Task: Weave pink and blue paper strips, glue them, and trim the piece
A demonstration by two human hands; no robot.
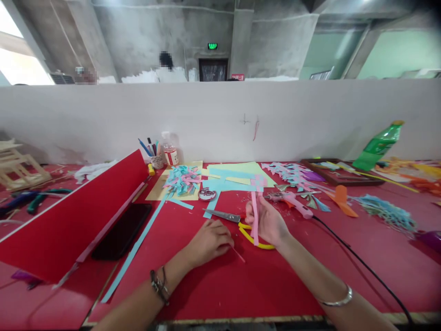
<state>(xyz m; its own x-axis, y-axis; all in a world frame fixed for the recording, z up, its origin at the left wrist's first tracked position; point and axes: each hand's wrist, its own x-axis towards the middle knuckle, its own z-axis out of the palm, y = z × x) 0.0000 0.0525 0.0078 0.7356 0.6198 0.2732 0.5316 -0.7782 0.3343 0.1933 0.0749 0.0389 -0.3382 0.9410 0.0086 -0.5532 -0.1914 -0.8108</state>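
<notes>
My right hand (272,223) is raised a little over the red table, fingers pinched on a pink paper strip (255,211). Its upper end meets a small woven pink-and-blue checked piece (258,180). Behind and beneath that hand lie scissors (223,215) with yellow handles, blades pointing left; the hand partly covers them. Low over the table, my left hand (212,241) has its fingers curled in, and a thin pink paper strip (238,255) sticks out from its fingertips toward the lower right.
Blue paper strips (134,253) and a pile of folded paper pieces (182,180) lie left of centre. A black phone (122,232) rests beside a slanted red board (79,211). At right are a pink glue gun (298,206) with its cord, a tray (365,179) and a green bottle (377,147).
</notes>
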